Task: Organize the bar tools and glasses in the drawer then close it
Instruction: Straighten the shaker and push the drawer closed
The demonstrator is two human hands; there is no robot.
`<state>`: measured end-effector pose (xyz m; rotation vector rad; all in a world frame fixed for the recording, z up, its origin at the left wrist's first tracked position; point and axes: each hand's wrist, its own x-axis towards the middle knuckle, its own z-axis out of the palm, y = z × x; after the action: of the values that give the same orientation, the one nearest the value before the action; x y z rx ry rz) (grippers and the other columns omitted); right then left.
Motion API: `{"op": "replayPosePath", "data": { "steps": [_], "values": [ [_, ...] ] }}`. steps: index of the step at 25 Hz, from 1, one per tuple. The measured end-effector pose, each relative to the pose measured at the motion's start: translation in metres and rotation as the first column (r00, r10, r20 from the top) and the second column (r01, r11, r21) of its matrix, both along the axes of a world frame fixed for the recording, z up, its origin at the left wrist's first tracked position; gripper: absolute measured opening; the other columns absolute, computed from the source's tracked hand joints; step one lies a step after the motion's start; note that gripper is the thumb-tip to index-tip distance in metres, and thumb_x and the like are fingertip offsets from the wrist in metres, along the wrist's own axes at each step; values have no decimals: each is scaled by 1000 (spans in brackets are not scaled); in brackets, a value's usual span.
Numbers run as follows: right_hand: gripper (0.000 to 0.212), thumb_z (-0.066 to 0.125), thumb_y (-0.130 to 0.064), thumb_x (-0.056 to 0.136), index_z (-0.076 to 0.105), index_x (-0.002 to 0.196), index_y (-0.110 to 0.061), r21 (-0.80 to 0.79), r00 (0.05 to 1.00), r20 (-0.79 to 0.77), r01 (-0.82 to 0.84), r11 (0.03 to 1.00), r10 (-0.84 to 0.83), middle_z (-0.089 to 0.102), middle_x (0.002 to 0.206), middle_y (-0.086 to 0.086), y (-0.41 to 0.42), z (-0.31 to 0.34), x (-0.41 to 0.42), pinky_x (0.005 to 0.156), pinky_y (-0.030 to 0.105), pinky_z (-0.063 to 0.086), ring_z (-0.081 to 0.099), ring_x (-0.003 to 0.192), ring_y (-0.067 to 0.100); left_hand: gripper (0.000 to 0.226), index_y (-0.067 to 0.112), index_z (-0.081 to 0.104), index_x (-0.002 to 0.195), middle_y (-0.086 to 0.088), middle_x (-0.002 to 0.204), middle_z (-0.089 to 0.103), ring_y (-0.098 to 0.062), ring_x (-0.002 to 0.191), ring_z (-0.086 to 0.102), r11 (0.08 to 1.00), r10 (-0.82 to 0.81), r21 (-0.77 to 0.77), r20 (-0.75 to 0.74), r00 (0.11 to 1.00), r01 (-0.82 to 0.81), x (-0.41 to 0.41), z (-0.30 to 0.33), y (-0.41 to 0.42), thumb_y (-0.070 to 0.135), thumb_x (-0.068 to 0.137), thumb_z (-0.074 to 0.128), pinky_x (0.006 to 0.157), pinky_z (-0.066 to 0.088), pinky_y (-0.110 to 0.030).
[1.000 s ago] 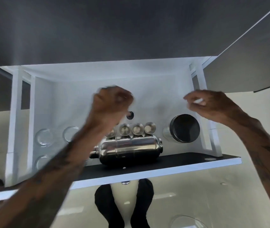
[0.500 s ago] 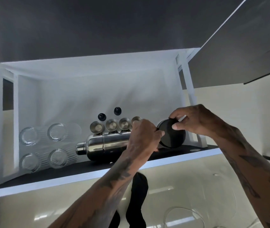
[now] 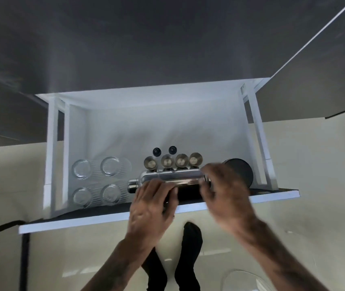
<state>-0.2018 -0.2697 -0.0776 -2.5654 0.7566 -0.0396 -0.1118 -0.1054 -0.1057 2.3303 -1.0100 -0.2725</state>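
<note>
Both grips, left hand [image 3: 152,203] and right hand [image 3: 224,192], curl closed around the steel shaker [image 3: 173,177] lying sideways, apparently squaring it against the drawer [image 3: 125,217] front.

My open white drawer [image 3: 108,131] holds four glasses [image 3: 95,181] at left, a shaker [image 3: 167,179] lying sideways, four jiggers [image 3: 173,161] behind it.

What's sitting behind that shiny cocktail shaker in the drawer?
Behind the shaker stands a row of four small metal cups, with two dark round knobs further back. Both hands cover the shaker's near side, hiding whatever lies there.
</note>
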Motion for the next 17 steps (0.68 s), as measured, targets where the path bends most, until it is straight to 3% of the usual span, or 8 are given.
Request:
{"op": "replayPosePath", "data": {
  "steps": [4,8,11,14,17],
  "values": [
    [32,41,-25,99,65,117,-14,-42,990,-122,-77,996,72,69,116,1,80,-15,10,96,36,47,64,108,20,30,11,70,98,-6,99,69,-24,88,65,989,-15,148,159,987,-9,6,-1,46,30,96,47,80,50,-39],
    [47,27,-37,101,61,125,-15,-134,964,-258,-96,986,58,60,136,4,85,-16,13,106,42,38,52,129,25,33,14,67,102,-5,100,67,-26,95,62,958,14,284,121,993,-48,-3,7,41,31,99,38,88,45,-41],
    [61,13,-43,100,49,139,-14,-85,942,-318,-144,986,110,44,151,8,89,-14,9,116,45,26,35,143,28,43,9,62,121,-12,120,65,-30,114,58,937,67,340,65,996,-85,-19,8,48,36,100,36,99,41,-45],
    [59,13,-44,102,34,148,-13,-110,948,-295,-162,981,124,30,159,7,99,-16,-1,121,42,10,18,149,26,61,8,37,147,-16,153,40,-31,144,32,917,28,396,64,998,-51,-33,6,64,44,100,25,120,20,-47],
    [59,14,-43,102,15,154,-14,-105,947,-289,-174,979,138,9,164,6,111,-18,-12,123,43,0,0,151,24,69,9,4,155,-13,164,0,-29,151,-3,902,-25,432,77,997,-11,-43,1,75,47,98,12,123,-3,-45]
  ]
}}
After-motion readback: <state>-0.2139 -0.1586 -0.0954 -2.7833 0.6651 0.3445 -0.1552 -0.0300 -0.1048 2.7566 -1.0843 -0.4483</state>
